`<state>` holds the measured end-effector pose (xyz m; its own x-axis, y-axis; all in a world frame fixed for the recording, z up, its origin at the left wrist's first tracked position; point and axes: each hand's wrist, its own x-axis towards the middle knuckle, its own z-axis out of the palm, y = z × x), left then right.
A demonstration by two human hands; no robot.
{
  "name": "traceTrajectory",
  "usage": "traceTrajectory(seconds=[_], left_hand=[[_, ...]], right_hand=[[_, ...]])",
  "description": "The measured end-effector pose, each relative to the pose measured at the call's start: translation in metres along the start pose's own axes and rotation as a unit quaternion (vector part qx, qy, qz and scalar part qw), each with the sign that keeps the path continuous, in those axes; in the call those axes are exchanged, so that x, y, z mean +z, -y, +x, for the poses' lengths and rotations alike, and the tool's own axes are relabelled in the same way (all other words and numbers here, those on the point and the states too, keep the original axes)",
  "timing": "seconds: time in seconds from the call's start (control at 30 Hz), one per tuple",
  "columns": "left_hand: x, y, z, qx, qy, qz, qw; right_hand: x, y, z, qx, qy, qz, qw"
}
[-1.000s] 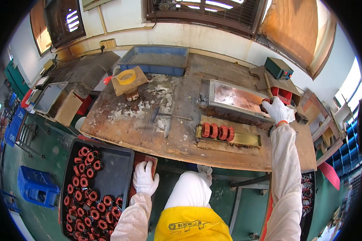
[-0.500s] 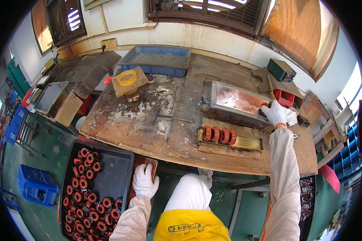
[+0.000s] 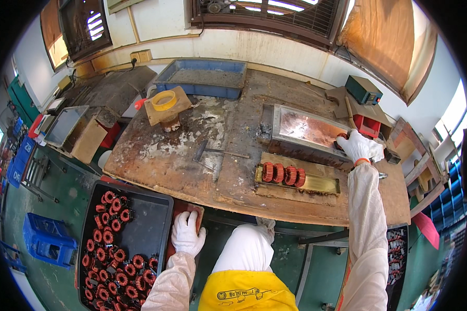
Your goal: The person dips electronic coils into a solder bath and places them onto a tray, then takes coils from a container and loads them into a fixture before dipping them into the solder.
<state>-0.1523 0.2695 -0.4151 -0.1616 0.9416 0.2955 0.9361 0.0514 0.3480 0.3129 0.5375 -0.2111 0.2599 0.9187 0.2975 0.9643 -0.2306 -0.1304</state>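
Our gloved right hand grips a copper-wound toroidal coil at the near-right corner of the shallow metal solder tray; we keep it level, fingers clear. Our left hand clasps the black plastic bin below the counter.

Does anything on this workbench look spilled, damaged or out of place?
Yes. The worn wooden workbench top is crusted with whitish residue, thickest around its middle. A small metal hammer lies loose in that mess. The four red wound coils sit neatly in their brass tray.
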Motion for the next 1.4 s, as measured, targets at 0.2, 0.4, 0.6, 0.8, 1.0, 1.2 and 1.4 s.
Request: traceTrajectory(seconds=[0.2,0.4,0.6,0.8,1.0,1.2,1.4], left_hand=[[0.000,0.000,0.000,0.001,-0.002,0.001,1.000],[0.001,0.000,-0.001,0.005,-0.006,0.002,1.000],[0.005,0.003,-0.002,0.014,-0.018,0.002,1.000],[0.004,0.004,-0.004,0.012,-0.015,0.020,1.000],[0.006,-0.002,-0.001,0.012,-0.006,0.017,1.000],[0.009,0.004,-0.003,0.020,-0.020,0.033,0.999],[0.009,0.002,-0.002,0.031,-0.022,0.020,0.999]], right_hand=[[-0.003,0.003,-0.001,0.002,0.001,-0.009,1.000],[-0.014,0.003,0.002,-0.003,0.004,-0.003,1.000],[-0.026,-0.014,-0.003,0.013,0.003,0.103,0.995],[-0.050,-0.044,-0.029,0.090,0.090,0.346,0.930],[-0.012,-0.139,-0.047,0.107,0.141,0.647,0.741],[-0.009,-0.201,-0.094,0.188,0.120,0.625,0.748],[-0.004,-0.242,-0.129,0.286,0.113,0.555,0.773]])
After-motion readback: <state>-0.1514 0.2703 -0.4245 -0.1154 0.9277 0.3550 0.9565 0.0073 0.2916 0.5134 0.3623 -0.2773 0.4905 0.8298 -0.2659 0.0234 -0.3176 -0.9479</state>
